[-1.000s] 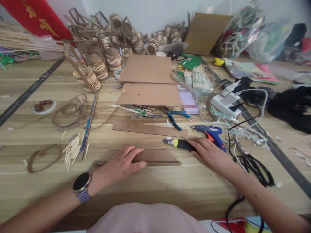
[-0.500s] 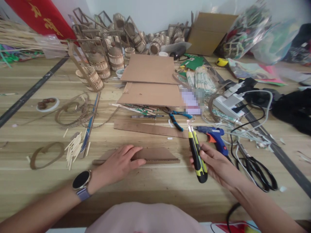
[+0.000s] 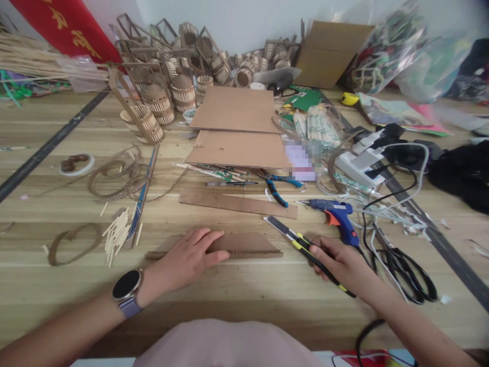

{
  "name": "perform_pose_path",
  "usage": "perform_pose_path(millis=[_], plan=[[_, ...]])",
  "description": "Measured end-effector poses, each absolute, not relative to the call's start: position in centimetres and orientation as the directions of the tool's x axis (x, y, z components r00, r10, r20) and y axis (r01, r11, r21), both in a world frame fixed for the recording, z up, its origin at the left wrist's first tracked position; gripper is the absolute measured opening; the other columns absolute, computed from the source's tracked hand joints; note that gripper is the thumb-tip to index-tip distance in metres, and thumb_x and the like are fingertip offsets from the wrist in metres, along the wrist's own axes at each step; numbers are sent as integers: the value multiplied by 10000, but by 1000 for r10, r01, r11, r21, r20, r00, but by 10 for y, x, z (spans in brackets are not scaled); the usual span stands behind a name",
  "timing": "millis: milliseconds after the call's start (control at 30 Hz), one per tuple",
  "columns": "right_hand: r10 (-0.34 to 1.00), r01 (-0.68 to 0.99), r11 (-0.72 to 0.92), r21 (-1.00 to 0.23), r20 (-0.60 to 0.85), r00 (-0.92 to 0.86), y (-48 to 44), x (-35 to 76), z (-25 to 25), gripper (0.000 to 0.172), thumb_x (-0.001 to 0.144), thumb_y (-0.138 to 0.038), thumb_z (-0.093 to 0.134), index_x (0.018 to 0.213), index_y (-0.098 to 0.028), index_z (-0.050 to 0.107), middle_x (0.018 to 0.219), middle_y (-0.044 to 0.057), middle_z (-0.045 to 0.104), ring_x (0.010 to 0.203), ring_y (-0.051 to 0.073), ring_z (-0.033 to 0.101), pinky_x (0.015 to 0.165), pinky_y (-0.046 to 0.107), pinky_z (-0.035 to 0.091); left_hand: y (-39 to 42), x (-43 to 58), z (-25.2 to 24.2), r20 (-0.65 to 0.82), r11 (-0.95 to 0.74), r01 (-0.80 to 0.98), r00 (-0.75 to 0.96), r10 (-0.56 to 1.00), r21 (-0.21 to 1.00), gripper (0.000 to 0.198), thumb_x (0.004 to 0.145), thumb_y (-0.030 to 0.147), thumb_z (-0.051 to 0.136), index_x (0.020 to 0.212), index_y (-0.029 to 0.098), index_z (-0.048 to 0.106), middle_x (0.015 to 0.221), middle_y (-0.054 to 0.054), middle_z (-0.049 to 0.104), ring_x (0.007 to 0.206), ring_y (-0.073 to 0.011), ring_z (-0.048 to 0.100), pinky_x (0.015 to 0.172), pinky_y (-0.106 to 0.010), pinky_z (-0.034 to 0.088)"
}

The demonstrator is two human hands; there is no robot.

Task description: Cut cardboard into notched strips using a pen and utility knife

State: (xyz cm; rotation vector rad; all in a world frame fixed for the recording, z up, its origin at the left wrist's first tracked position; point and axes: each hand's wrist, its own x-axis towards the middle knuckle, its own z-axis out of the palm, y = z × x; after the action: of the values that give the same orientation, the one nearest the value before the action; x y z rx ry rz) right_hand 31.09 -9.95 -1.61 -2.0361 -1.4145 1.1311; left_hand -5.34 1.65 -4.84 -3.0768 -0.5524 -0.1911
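My left hand (image 3: 193, 250) lies on a narrow folded piece of brown cardboard (image 3: 244, 243), its fingers stretched over the top and the thumb by the near edge. A watch (image 3: 127, 284) is on that wrist. In my right hand (image 3: 336, 260) is a yellow and black utility knife (image 3: 305, 245), gripped by the handle. Its blade (image 3: 281, 226) is out and points up and left, above the table and apart from the cardboard. Just beyond lies a long cardboard strip (image 3: 237, 203).
A blue glue gun (image 3: 338, 211), black scissors (image 3: 408, 272) and cords lie at right. Pliers (image 3: 277, 191), a pen (image 3: 231, 183) and cardboard sheets (image 3: 237, 148) are ahead. Small sticks (image 3: 115, 232) and a blue-brown strip (image 3: 141, 199) lie left; small slatted baskets (image 3: 141, 125) stand behind.
My right hand has turned the utility knife from nearly upright to slanting left, and its long blade now shows. My left hand has stayed on the cardboard.
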Motion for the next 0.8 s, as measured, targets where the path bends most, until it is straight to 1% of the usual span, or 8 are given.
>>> perform_pose_path(millis=[67, 133, 200, 267, 367, 467, 567, 800], plan=[[944, 663, -317, -678, -291, 153, -103, 317, -16, 436, 872, -673, 489, 840, -255, 609, 645, 19, 683, 542, 191, 646, 493, 302, 507, 14, -50, -44, 144, -939, 345, 929, 340, -7, 328, 999, 159, 440, 1263, 304, 568, 1400, -95, 498, 1200, -254, 485, 988, -429, 468], [974, 743, -213, -634, -194, 114, -107, 322, -15, 396, 882, -608, 521, 1012, -262, 662, 894, 71, 766, 792, 257, 730, 586, 340, 565, 11, -44, -37, 175, -944, 328, 932, 318, -31, 270, 1014, 192, 446, 1237, 277, 573, 1397, -104, 522, 1210, -257, 500, 1006, -446, 465], [988, 785, -115, -609, -155, 25, -110, 324, -14, 411, 881, -563, 565, 1158, -276, 665, 1143, 92, 752, 1008, 300, 719, 698, 380, 600, 6, -34, -30, 221, -962, 269, 942, 251, -51, 269, 1019, 183, 441, 1247, 248, 569, 1405, -106, 543, 1255, -247, 496, 1060, -446, 440], [987, 801, -43, -597, -149, -58, -112, 326, -14, 453, 892, -538, 586, 1268, -290, 635, 1241, 90, 719, 1082, 308, 700, 794, 408, 606, 3, -21, -24, 276, -987, 150, 953, 127, -65, 286, 1016, 165, 450, 1268, 213, 575, 1441, -106, 540, 1325, -235, 465, 1131, -440, 390], [987, 843, 38, -537, -113, -116, -114, 328, -15, 461, 919, -512, 577, 1326, -300, 610, 1247, 90, 709, 1081, 286, 704, 859, 403, 597, 3, -1, -24, 295, -995, -29, 954, -56, -95, 344, 1021, 220, 481, 1355, 193, 560, 1547, -53, 457, 1429, -230, 380, 1210, -431, 308], [984, 885, 94, -457, -91, -152, -114, 329, -17, 407, 948, -481, 548, 1299, -292, 629, 1152, 87, 725, 955, 243, 739, 786, 347, 610, 9, 14, -33, 241, -990, -104, 962, -125, -97, 500, 1038, 472, 427, 1465, 218, 476, 1624, 8, 333, 1504, -260, 260, 1223, -476, 282], [979, 903, 152, -403, -67, -195, -114, 328, -17, 383, 958, -450, 548, 1290, -280, 637, 1097, 80, 728, 900, 223, 746, 756, 326, 611, 18, 21, -45, 168, -996, -81, 982, -88, -46, 619, 1005, 605, 392, 1496, 232, 441, 1640, 7, 291, 1520, -289, 223, 1221, -513, 253], [963, 901, 227, -371, -52, -264, -107, 330, -17, 384, 967, -388, 538, 1333, -309, 622, 1092, 83, 710, 888, 218, 738, 742, 338, 614, 27, 18, -55, 161, -999, -27, 987, -21, 34, 636, 993, 561, 472, 1507, 189, 422, 1606, -72, 365, 1521, -289, 222, 1232, -519, 188]])
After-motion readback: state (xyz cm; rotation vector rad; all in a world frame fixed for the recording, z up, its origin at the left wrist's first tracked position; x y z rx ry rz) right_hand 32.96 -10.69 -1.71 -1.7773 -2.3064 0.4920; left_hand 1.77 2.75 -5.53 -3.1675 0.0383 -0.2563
